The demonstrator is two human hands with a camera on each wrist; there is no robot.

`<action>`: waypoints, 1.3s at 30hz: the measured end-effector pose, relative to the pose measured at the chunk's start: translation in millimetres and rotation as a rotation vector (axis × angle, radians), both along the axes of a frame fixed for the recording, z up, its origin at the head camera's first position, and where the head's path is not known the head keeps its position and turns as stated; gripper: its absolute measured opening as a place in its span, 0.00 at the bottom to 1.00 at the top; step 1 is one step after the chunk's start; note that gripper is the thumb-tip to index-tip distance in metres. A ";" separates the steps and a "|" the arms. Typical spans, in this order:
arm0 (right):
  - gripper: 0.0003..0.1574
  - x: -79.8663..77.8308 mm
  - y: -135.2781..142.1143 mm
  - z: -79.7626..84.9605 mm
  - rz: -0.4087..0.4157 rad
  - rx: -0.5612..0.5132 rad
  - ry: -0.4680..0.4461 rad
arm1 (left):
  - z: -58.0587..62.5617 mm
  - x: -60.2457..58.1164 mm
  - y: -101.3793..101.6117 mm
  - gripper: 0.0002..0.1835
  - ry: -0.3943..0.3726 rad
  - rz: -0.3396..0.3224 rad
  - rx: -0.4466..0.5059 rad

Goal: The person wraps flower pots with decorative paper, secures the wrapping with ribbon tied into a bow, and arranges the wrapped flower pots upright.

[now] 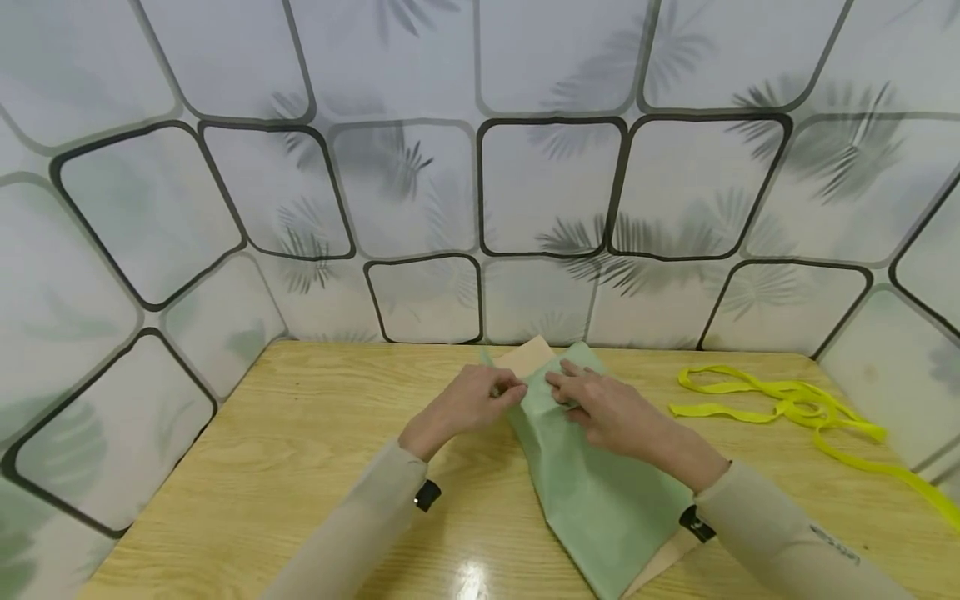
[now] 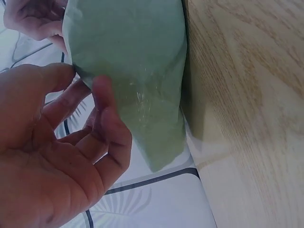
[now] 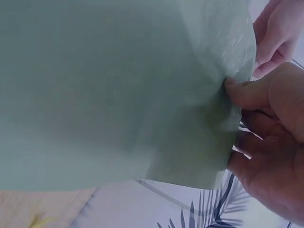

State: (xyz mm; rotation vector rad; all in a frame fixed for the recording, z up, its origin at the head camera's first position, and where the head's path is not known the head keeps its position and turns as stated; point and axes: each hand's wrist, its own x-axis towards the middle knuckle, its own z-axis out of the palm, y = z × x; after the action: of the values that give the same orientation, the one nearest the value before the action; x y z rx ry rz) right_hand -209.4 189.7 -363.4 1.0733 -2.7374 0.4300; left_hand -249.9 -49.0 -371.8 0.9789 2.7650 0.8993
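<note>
A pale green sheet, cloth-like with a slight sheen [image 1: 600, 500], lies slanted across the table, its far part lifted a little. A beige layer [image 1: 528, 357] shows from under it at the far and near ends. My left hand [image 1: 468, 400] pinches the sheet's left edge between thumb and finger, as the left wrist view shows at the green edge [image 2: 123, 57]. Close beside it, my right hand [image 1: 611, 408] holds the far part. In the right wrist view its thumb [image 3: 242, 92] presses the green face while the other fingers go behind the edge.
A loosely looped yellow ribbon [image 1: 795, 404] lies on the wooden table [image 1: 322, 467] at the right, one end trailing toward the near right. Patterned wall covering [image 1: 420, 192] stands behind the table and on both sides.
</note>
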 end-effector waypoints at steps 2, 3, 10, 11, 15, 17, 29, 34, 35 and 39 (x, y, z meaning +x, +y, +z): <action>0.16 0.4 -0.8 0.5 -0.003 0.007 0.002 | 1.6 2.2 -0.9 0.14 -0.010 -0.003 -0.010; 0.16 0.7 -1.1 0.5 -0.004 0.008 0.010 | 2.2 3.1 -1.1 0.13 -0.011 -0.005 -0.016; 0.15 3.2 -2.5 1.6 0.017 0.035 0.042 | 7.8 10.7 2.1 0.14 -0.012 -0.004 -0.073; 0.15 3.2 -2.6 1.6 0.017 0.038 0.038 | 8.1 11.5 2.3 0.14 -0.015 -0.004 -0.075; 0.16 3.0 -1.9 2.3 0.020 0.056 0.012 | 8.5 14.4 2.8 0.14 -0.030 0.003 -0.070; 0.18 2.4 -1.2 2.4 0.020 0.062 0.001 | 8.7 16.1 2.9 0.14 -0.037 0.008 -0.063; 0.32 -6.5 -0.2 -3.6 0.080 0.052 0.027 | 9.8 30.8 4.0 0.16 -0.112 0.066 -0.023; 0.28 -8.7 -2.9 -3.1 0.094 0.055 0.008 | 6.0 35.0 0.7 0.17 -0.121 0.061 0.028; 0.27 -9.2 -3.2 -2.8 0.097 0.053 0.001 | 5.0 35.3 -0.4 0.16 -0.122 0.057 0.041; 0.25 -12.5 -5.2 -2.3 0.129 0.018 -0.017 | -0.8 35.8 -8.1 0.14 -0.180 0.048 0.097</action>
State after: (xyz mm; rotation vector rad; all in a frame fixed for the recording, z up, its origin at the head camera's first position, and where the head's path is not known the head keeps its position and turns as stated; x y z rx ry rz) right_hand -221.8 184.5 -365.7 1.2620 -2.7014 0.4348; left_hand -214.2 -57.1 -372.6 0.8032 2.6263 1.0811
